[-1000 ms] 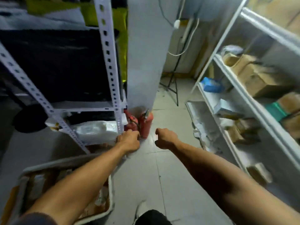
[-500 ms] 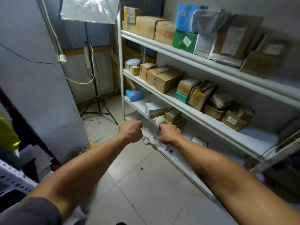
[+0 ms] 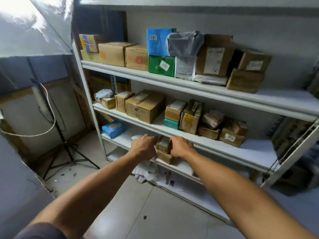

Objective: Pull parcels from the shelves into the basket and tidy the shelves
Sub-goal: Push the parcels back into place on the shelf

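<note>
Two small brown parcels [image 3: 164,149] sit stacked on the low shelf [image 3: 224,152], one on top of the other. Their long sides run back into the shelf. The left hand [image 3: 144,146] and the right hand [image 3: 180,146] are on each side of the stack, fingers curled round it.
</note>
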A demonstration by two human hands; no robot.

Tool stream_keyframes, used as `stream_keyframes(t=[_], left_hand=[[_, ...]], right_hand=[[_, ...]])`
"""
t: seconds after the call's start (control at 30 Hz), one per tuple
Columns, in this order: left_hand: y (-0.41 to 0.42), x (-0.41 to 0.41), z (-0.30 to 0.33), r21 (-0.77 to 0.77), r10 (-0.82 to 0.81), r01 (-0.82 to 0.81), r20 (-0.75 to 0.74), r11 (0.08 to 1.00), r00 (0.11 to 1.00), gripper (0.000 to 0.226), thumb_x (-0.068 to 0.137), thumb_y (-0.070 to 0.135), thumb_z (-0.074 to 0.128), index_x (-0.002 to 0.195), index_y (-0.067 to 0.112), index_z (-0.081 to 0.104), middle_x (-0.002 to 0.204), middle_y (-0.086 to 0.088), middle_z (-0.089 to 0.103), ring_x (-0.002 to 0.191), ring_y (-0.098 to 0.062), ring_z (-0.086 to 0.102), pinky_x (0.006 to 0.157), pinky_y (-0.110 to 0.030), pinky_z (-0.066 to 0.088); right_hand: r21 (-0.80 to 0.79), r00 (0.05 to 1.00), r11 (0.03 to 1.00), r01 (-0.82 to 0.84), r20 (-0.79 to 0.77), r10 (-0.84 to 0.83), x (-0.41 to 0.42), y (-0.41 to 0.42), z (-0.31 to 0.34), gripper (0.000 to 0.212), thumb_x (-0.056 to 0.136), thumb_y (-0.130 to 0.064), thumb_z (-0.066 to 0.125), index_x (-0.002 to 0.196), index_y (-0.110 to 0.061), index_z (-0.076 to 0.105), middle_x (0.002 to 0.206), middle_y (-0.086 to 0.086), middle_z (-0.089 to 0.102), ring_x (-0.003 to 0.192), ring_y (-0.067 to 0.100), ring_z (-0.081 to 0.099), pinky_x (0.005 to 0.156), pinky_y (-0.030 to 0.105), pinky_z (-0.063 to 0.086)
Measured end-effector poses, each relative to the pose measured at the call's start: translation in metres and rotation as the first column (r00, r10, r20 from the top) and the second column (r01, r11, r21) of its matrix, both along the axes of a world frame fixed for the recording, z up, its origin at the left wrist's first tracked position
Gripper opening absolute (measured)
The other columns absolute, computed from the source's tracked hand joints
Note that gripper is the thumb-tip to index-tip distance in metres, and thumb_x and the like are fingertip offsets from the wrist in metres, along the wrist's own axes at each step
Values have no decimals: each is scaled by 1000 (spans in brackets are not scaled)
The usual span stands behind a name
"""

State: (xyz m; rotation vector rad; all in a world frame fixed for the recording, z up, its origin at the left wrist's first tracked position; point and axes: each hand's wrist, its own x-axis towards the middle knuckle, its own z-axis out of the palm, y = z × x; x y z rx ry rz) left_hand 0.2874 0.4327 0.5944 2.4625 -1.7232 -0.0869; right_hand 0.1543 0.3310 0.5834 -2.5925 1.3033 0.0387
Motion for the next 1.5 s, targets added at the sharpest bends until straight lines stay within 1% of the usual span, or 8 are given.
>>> stream_keyframes(t=[0.53, 0.7, 0.9, 1.0, 1.13, 1.27, 1.4, 1.5], left_hand=[[-132, 121, -32, 39, -70, 79, -204, 996, 977, 27, 96, 41, 60, 117, 25, 63, 114, -3, 66, 97, -22, 64, 80, -39, 58], [-215, 150, -44, 86, -48, 82, -341, 993, 939, 44, 94, 24, 63, 135, 14, 52, 131, -12, 60, 111, -25, 59, 92, -36, 52], [-317, 176, -31, 34, 47, -34, -676, 999, 735, 62, 91, 24, 67, 146, 6, 43, 139, -15, 55, 122, -30, 57, 100, -39, 53], [-353, 181, -42, 41, 67, -60, -831, 997, 553, 83, 76, 38, 75, 146, 6, 43, 139, -17, 56, 119, -33, 59, 99, -43, 52], [-390, 185, -68, 19, 39, -50, -901, 999, 432, 52, 89, 26, 65, 136, 6, 54, 124, -19, 63, 106, -29, 63, 88, -40, 53], [-405, 179, -65, 4, 37, -97, -938, 995, 345, 6, 95, 21, 60, 90, 20, 56, 88, -9, 57, 81, -18, 55, 68, -30, 44], [-415, 188, -70, 31, 90, -205, -954, 978, 285, 24, 102, 24, 54, 119, 9, 45, 86, -6, 54, 75, -17, 52, 60, -30, 40], [-410, 202, -78, 136, 169, -166, -964, 977, 206, 38, 100, 36, 56, 127, 13, 42, 98, -9, 55, 84, -24, 56, 76, -44, 49]], right_hand=[[60, 987, 985, 160, 12, -161, 103, -106, -32, 42, 91, -16, 68, 129, -22, 52, 125, 9, 61, 113, 31, 60, 92, 41, 50], [100, 963, 966, 239, 100, -249, 128, -182, -47, 58, 89, -13, 70, 140, -23, 43, 141, 7, 50, 130, 30, 52, 103, 44, 50], [288, 836, 869, 403, 270, -477, 164, -276, -48, 81, 94, -12, 65, 158, -20, 16, 149, 15, 42, 133, 35, 49, 108, 42, 46], [344, 805, 829, 441, 256, -534, 166, -302, -54, 75, 97, -14, 62, 159, -15, 18, 149, 17, 44, 135, 33, 48, 108, 38, 44], [391, 796, 797, 461, 216, -566, 166, -320, -62, 64, 95, -12, 62, 152, -10, 33, 149, 17, 47, 137, 32, 47, 107, 32, 42], [469, 758, 755, 458, 238, -607, 170, -325, -63, 77, 92, -14, 65, 157, -14, 24, 147, 15, 48, 133, 31, 50, 105, 34, 44], [521, 705, 733, 437, 308, -639, 162, -330, -65, 70, 85, -30, 70, 145, -19, 38, 135, 9, 57, 119, 30, 59, 101, 43, 52], [560, 667, 724, 403, 362, -651, 153, -325, -69, 43, 84, -36, 69, 121, -26, 49, 112, 4, 65, 94, 24, 70, 88, 48, 59]])
